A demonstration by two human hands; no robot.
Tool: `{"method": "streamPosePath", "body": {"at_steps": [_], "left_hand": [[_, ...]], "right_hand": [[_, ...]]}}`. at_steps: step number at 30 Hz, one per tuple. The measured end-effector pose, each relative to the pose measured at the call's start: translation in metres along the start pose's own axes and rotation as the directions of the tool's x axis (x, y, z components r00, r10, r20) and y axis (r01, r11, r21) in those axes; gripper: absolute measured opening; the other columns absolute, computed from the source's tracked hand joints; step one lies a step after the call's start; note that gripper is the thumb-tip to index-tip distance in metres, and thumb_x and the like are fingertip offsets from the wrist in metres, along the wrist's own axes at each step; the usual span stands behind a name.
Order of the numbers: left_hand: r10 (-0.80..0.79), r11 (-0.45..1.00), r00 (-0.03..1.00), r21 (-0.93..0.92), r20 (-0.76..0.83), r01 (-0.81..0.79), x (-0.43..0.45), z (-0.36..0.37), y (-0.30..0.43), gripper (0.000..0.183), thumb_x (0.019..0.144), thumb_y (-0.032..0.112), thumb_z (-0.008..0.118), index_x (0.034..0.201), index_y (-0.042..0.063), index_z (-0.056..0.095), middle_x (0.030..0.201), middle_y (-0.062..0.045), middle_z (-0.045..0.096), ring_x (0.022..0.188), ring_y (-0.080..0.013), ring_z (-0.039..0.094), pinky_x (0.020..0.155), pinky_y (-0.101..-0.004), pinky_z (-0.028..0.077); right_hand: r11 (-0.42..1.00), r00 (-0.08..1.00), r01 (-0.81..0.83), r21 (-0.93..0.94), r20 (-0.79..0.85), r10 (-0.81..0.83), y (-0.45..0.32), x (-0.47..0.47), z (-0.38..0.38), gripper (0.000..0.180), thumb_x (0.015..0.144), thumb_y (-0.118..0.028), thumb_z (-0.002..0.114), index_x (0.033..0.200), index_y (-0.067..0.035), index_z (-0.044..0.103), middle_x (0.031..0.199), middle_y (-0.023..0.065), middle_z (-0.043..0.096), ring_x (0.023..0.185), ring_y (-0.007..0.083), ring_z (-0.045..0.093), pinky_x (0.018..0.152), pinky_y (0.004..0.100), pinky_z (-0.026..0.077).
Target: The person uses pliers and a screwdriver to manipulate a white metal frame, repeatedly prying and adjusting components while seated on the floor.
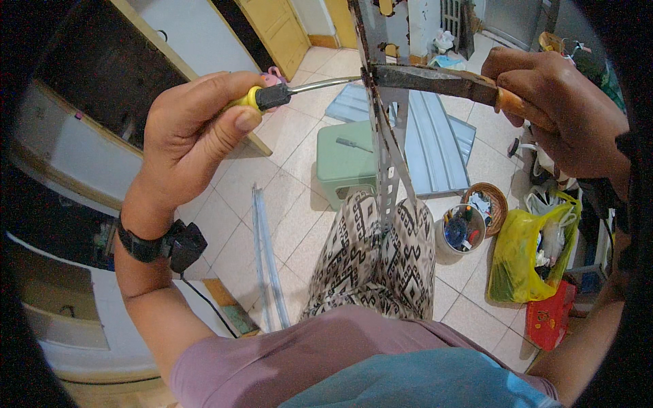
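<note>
My left hand [186,130] grips a screwdriver [274,96] by its yellow and black handle. Its metal shaft points right and meets the edge of a rusty, slotted metal angle bar [376,25]. From the other side, my right hand [553,99] holds an old knife-like tool [433,80] by its wooden handle. The dark, worn blade reaches left to the same bar, level with the screwdriver tip. Whether either tip sits in a slot or against the edge, I cannot tell. The bar stands upright before me, its lower end running down between my patterned trouser legs.
A green plastic stool [336,162] bears another small tool [351,143]. Blue-grey metal panels [436,153] lie behind it on the tiles. Metal strips [262,250] lie at left. A bucket of tools [446,247], a woven basket [501,201] and a yellow plastic bag [510,270] stand at right.
</note>
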State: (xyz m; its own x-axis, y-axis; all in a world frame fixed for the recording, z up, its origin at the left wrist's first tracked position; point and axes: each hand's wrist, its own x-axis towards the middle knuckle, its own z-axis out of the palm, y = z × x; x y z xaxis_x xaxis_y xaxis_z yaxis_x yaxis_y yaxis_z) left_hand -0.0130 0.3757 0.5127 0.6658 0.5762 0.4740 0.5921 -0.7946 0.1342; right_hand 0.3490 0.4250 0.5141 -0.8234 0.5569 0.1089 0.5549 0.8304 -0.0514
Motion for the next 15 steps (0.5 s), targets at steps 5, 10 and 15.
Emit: {"method": "streamPosePath", "body": {"at_steps": [5,10,15], "left_hand": [[-0.042,0.998,0.999,-0.043,-0.006,0.041,0.0,0.0,0.001,0.029,0.096,0.017,0.063,0.115,-0.005,0.066,0.096,-0.012,0.07,0.08,-0.015,0.064,0.072,-0.0249,0.049],[-0.154,0.984,0.988,-0.091,0.004,0.153,-0.003,0.0,0.004,0.03,0.097,0.019,0.064,0.115,-0.004,0.066,0.095,-0.009,0.07,0.082,-0.0115,0.064,0.073,-0.0236,0.049],[-0.145,0.976,0.989,-0.162,-0.002,0.143,-0.001,0.003,0.002,0.031,0.097,0.021,0.065,0.116,-0.004,0.067,0.092,-0.006,0.071,0.081,-0.0088,0.061,0.073,-0.0222,0.049]], "right_hand": [[1.0,0.991,-0.013,-0.007,-0.13,0.012,-0.016,0.012,0.002,0.004,0.084,0.005,0.053,0.082,0.003,0.05,0.089,0.017,0.051,0.08,0.0346,0.057,0.071,0.042,0.045],[0.998,0.996,-0.022,-0.054,-0.092,0.017,-0.012,0.006,0.004,0.008,0.091,0.0,0.051,0.084,0.004,0.051,0.093,0.0183,0.051,0.085,0.0359,0.058,0.075,0.0431,0.047],[0.996,0.995,-0.025,-0.091,-0.097,0.016,0.006,-0.005,0.01,0.01,0.094,-0.002,0.049,0.087,0.004,0.052,0.099,0.0198,0.051,0.089,0.0357,0.058,0.076,0.043,0.047]]}}
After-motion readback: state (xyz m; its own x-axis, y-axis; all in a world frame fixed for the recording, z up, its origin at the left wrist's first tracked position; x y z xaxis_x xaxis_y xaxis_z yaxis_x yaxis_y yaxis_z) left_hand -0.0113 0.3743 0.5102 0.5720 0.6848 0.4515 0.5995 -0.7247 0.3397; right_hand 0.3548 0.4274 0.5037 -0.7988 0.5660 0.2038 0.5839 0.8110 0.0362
